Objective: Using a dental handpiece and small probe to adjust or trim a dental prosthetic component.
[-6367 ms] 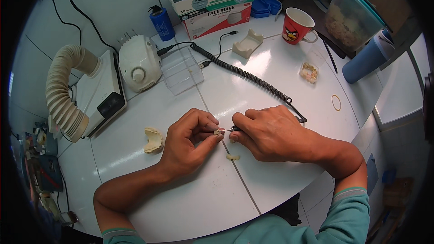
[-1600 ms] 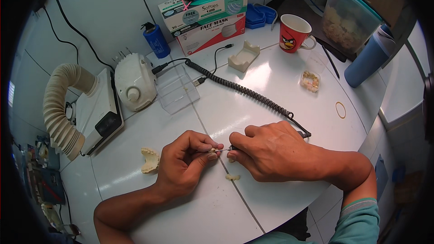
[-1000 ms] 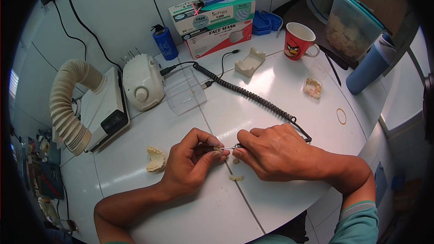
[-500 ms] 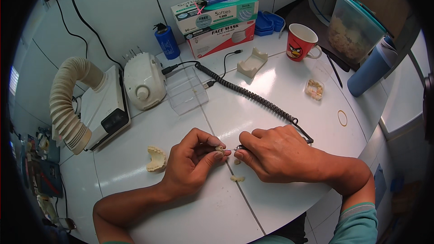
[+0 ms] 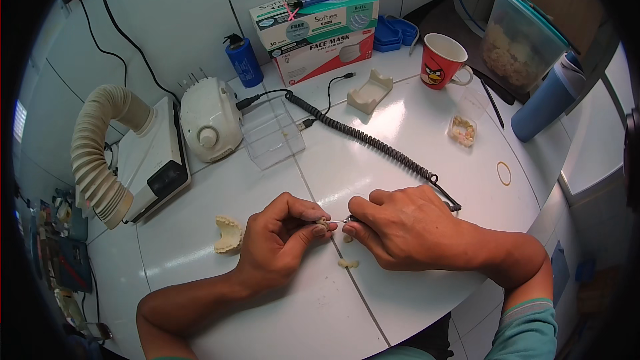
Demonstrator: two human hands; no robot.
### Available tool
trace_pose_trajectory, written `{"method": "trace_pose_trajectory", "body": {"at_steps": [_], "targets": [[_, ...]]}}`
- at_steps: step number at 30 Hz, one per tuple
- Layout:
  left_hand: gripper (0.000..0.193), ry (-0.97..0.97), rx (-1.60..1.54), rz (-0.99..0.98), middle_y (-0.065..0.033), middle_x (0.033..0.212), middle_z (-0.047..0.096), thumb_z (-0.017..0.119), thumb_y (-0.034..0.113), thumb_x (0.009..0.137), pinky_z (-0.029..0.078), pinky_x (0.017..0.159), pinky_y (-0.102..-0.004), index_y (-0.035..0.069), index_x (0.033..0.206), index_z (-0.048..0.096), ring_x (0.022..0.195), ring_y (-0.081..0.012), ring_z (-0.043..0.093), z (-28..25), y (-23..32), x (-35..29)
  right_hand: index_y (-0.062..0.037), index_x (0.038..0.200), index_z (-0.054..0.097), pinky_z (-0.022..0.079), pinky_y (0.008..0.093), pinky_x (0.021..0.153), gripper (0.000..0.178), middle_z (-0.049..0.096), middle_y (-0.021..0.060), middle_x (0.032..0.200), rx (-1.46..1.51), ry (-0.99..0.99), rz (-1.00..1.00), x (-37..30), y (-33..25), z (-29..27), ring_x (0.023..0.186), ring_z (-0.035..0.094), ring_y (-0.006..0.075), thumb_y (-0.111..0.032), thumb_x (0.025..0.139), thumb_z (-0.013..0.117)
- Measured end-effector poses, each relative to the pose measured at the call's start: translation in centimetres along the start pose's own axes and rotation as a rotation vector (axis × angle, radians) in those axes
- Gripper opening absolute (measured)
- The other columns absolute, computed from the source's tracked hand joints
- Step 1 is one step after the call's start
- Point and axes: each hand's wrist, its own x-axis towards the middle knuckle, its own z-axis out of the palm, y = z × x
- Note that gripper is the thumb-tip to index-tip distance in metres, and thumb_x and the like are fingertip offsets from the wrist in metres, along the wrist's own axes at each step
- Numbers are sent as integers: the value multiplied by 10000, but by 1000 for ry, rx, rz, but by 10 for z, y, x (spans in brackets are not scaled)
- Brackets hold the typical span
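My left hand [image 5: 277, 247] is closed, pinching a small beige dental piece [image 5: 323, 223] between thumb and fingers. In my right hand [image 5: 410, 230] is a rotary handpiece [image 5: 350, 219], its slim metal bit pointing left and meeting the piece; the fingers hide most of its body. A black coiled cord [image 5: 373, 140] runs back from it to the white control unit [image 5: 211, 120]. Just below the hands lies a cream-coloured fragment [image 5: 347, 263], and a smaller bit [image 5: 347, 239] sits near my right fingertips. Left of my left hand rests a cream dental arch cast [image 5: 228, 235].
A white machine with a ribbed hose [image 5: 100, 153] stands at the left. Behind are a clear plastic tray [image 5: 273, 143], stacked mask boxes [image 5: 320, 33], a blue can [image 5: 244, 63] and a red mug [image 5: 442, 60]. A small box of teeth [image 5: 462, 131] and blue bottle [image 5: 547, 100] stand right.
Both hands keep nearly the same place and hold. The left index finger has dipped slightly over the dental piece. The whole view has shifted very slightly.
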Motion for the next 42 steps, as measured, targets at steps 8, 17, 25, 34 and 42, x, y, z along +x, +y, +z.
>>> {"method": "trace_pose_trajectory", "body": {"at_steps": [8, 17, 25, 34, 42], "targets": [[140, 7, -22, 1, -165, 1231, 733, 656, -129, 1062, 656, 1074, -356, -72, 1187, 630, 1201, -247, 770, -1, -3, 0, -35, 1046, 677, 521, 551, 592, 391, 703, 196, 771, 2, 6, -7, 0, 1, 1, 677, 716, 431, -391, 1160, 560], [130, 5, 3, -6, -166, 1231, 732, 652, -142, 1055, 659, 1071, -361, -72, 1162, 633, 1193, -243, 769, 0, -1, 1, -40, 1042, 680, 519, 550, 592, 385, 702, 199, 769, -2, 3, -11, -1, 2, 1, 670, 711, 429, -389, 1156, 563], [120, 7, -10, -3, -160, 1218, 735, 650, -142, 1055, 658, 1059, -357, -66, 1148, 640, 1175, -232, 771, 1, -1, 0, -38, 1024, 684, 516, 549, 578, 386, 695, 195, 759, -5, 13, -13, -1, 2, 2, 652, 706, 426, -384, 1151, 570], [119, 13, 0, -7, -149, 1188, 748, 640, -145, 1051, 659, 1039, -354, -68, 1140, 657, 1150, -214, 771, 1, 0, 0, -27, 1041, 689, 520, 545, 572, 405, 696, 191, 761, -3, -23, -16, 0, 1, 1, 654, 711, 419, -399, 1153, 575], [122, 11, 2, -3, -147, 1188, 746, 639, -149, 1046, 656, 1048, -354, -71, 1137, 660, 1150, -213, 770, 1, 0, 0, -73, 1001, 662, 499, 519, 563, 329, 667, 142, 782, -32, -7, 5, -1, 1, 3, 643, 684, 388, -374, 1130, 622]]}}
